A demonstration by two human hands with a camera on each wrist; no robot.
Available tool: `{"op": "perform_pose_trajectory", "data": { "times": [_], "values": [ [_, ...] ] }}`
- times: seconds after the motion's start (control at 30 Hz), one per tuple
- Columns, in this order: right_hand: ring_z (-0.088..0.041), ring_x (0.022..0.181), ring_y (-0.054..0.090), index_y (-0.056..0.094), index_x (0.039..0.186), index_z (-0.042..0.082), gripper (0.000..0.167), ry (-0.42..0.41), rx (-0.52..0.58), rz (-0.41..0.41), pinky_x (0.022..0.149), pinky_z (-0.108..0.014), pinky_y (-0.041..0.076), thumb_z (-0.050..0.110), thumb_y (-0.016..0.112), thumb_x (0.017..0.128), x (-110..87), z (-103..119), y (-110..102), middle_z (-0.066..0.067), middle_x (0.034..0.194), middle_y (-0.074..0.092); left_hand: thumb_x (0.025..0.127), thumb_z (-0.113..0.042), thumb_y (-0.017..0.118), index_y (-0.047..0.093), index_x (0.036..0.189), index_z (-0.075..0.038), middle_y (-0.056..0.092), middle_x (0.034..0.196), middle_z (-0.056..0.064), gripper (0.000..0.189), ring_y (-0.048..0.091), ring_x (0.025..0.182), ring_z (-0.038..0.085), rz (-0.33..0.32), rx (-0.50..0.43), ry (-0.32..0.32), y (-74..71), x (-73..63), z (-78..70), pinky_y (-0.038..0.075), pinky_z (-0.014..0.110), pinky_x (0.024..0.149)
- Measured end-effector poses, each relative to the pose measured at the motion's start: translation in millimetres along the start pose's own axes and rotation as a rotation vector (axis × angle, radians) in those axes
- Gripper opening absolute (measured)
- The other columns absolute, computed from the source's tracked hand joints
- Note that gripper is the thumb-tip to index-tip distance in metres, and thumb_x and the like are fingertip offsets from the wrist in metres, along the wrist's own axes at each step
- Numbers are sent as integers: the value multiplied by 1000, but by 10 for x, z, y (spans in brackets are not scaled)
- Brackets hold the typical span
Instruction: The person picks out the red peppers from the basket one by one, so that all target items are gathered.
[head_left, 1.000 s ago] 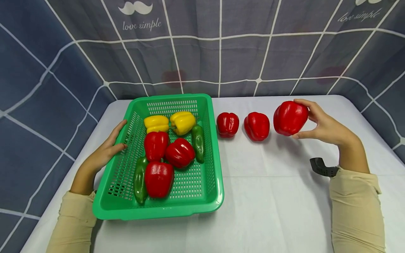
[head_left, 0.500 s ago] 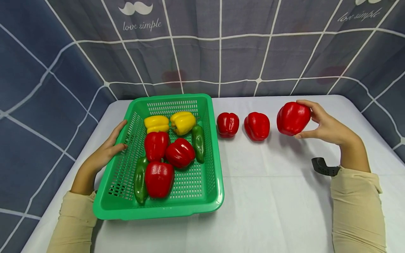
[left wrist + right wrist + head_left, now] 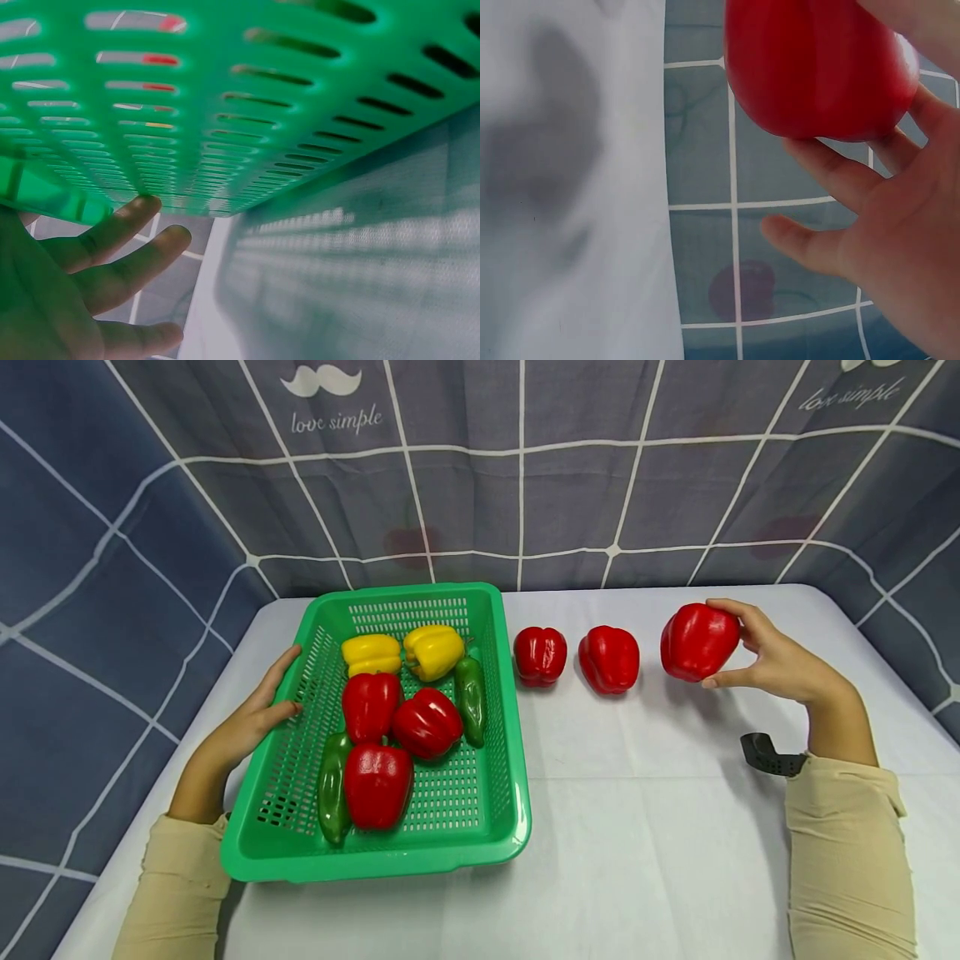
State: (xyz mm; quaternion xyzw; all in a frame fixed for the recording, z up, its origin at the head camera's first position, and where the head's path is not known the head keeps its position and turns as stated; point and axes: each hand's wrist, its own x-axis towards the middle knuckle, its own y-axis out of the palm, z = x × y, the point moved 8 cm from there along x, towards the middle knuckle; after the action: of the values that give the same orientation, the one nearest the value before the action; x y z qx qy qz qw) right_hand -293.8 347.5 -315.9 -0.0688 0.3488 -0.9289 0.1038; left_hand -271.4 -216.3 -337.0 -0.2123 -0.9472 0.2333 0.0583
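Observation:
My right hand [image 3: 780, 660] holds a red bell pepper [image 3: 699, 642] between thumb and fingers at the right of the head view. In the right wrist view this bell pepper [image 3: 817, 71] is raised off the white cloth, its shadow apart from it. My left hand [image 3: 243, 727] grips the left rim of a green plastic basket [image 3: 375, 865], thumb over the rim and fingers outside. The left wrist view shows those fingers [image 3: 124, 274] against the slotted wall. Inside lie several red bell peppers [image 3: 378, 785], two yellow ones [image 3: 433, 652] and two green peppers [image 3: 470, 702].
Two more red bell peppers [image 3: 540, 656] stand in a row on the white tablecloth [image 3: 637, 843], between the basket and my right hand. A dark checked curtain [image 3: 570, 493] hangs behind and at both sides. A black strap piece [image 3: 768, 756] juts from the right wrist.
My right hand has shifted slightly to the right with the bell pepper, away from the two standing in the row. The left hand and the basket have stayed put.

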Motion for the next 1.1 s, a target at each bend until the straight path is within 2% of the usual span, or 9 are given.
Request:
{"op": "perform_pose_trajectory", "data": {
  "times": [0.13,0.43,0.63,0.87,1.1],
  "values": [
    [-7,113,25,21,143,22,99,16,-17,4,95,-65,25,-1,76,65,1,-29,-8,-4,134,25,89,-3,35,-3,148,-22,6,146,22,73,36,106,2,0,0,-4,-3,-1,0,44,13,75],
    [-27,122,22,21,144,24,97,33,0,20,96,-67,19,3,77,66,3,-73,9,-10,135,22,89,-4,35,-3,148,-22,11,143,22,73,40,103,1,-3,-9,2,-9,-7,-12,46,16,74],
    [-37,124,18,19,144,21,98,52,2,39,97,-68,17,5,77,67,18,-135,40,-14,137,20,89,-3,35,-3,148,-22,8,145,23,73,38,104,2,-3,-5,-7,-6,-3,-12,45,14,74],
    [-34,121,19,17,145,20,100,70,-14,53,96,-68,18,5,77,66,57,-234,71,-17,138,19,89,-4,35,-3,148,-21,6,146,23,73,36,105,2,-3,1,-14,-4,2,-3,44,13,75],
    [-16,112,26,19,144,17,97,81,-20,65,94,-66,20,4,76,67,80,-294,144,-14,135,24,89,-3,35,-4,148,-21,5,147,23,73,35,106,2,-3,0,-7,-3,11,0,43,12,76]
  ]
}}
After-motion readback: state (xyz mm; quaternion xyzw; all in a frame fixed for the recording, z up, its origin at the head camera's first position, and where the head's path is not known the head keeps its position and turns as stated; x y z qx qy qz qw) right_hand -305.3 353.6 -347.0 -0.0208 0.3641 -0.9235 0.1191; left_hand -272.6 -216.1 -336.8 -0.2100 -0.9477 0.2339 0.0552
